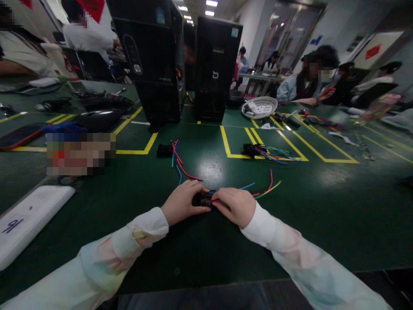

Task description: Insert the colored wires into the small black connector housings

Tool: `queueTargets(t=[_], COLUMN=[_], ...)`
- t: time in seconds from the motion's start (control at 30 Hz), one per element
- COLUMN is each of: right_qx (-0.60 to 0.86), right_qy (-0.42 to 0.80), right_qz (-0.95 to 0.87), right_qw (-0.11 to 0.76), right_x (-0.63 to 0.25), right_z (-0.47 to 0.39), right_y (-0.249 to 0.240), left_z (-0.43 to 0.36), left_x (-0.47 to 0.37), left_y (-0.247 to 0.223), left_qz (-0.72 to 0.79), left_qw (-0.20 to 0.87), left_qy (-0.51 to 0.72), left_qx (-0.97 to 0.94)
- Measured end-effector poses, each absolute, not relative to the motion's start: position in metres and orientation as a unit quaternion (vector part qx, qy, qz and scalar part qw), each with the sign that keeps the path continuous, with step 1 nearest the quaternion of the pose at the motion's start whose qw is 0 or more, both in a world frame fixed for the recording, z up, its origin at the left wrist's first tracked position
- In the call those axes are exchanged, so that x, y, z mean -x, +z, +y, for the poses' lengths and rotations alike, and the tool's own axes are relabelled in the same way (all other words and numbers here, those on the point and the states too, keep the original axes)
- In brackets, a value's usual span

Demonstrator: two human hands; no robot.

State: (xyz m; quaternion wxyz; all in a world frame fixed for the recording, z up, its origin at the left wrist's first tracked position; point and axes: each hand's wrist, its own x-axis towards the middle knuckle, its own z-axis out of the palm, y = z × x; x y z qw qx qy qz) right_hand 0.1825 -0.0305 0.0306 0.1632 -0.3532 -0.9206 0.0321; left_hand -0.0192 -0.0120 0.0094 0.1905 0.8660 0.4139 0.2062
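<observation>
Green table [206,258]; forearms [108,260] angled inward; left grip [185,199] clasping black connector [205,199], right grip [237,206] pinching wires [263,192].

There were two hands in the centre of the frame: one left hand [183,200] and one right hand [237,204]. Between them was one black connector [205,199], and at least three wires [271,176] came out to the right. Above left of centre lay one second connector [164,150]; right of centre, one wire bundle [274,153], its strands too blurred for counting. Two computer towers [211,69] stood at the top, one white basket [272,105] at upper right.
</observation>
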Motion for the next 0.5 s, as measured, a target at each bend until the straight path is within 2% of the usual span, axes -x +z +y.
queueTargets(t=[0.2, 0.5], right_qx=[0.349, 0.350], right_qy=[-0.070, -0.076], right_qz=[-0.923, -0.914], right_qw=[0.145, 0.188], right_x=[-0.1721, -0.1712], right_z=[-0.0340, -0.0348], right_y=[0.0293, 0.0252], left_z=[-0.0117, -0.0118], left_x=[0.0200, 0.0188], left_y=[0.0088, 0.0102], left_qz=[0.414, 0.412], left_qw=[0.195, 0.196], left_qy=[0.203, 0.200], left_qx=[-0.866, -0.867])
